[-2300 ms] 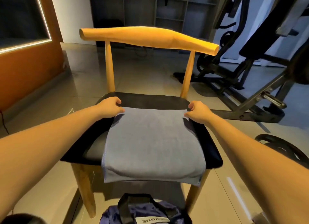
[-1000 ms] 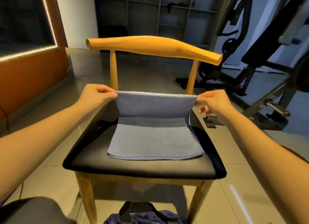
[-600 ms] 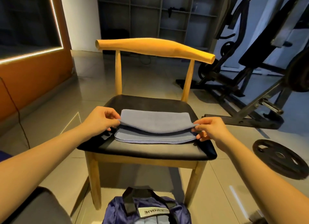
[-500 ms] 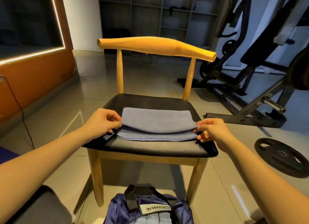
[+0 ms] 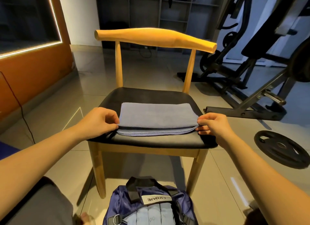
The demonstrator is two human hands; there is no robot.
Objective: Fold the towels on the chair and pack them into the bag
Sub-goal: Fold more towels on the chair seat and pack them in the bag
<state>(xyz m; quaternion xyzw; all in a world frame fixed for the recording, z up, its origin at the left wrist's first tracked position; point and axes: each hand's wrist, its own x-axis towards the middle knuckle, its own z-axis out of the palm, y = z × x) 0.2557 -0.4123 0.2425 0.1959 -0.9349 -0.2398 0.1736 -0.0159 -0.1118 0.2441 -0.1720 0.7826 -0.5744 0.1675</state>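
On chair seat (image 5: pixel 159 139) — towel (image 5: pixel 157 115) folded, long axis left-right | left grip (image 5: pixel 99 120), right grip (image 5: pixel 214 125) pinching its near corners

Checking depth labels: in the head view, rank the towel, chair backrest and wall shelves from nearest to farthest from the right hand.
1. Towel, pinched by the right hand at its right corner.
2. Chair backrest, behind the seat.
3. Wall shelves, far back.
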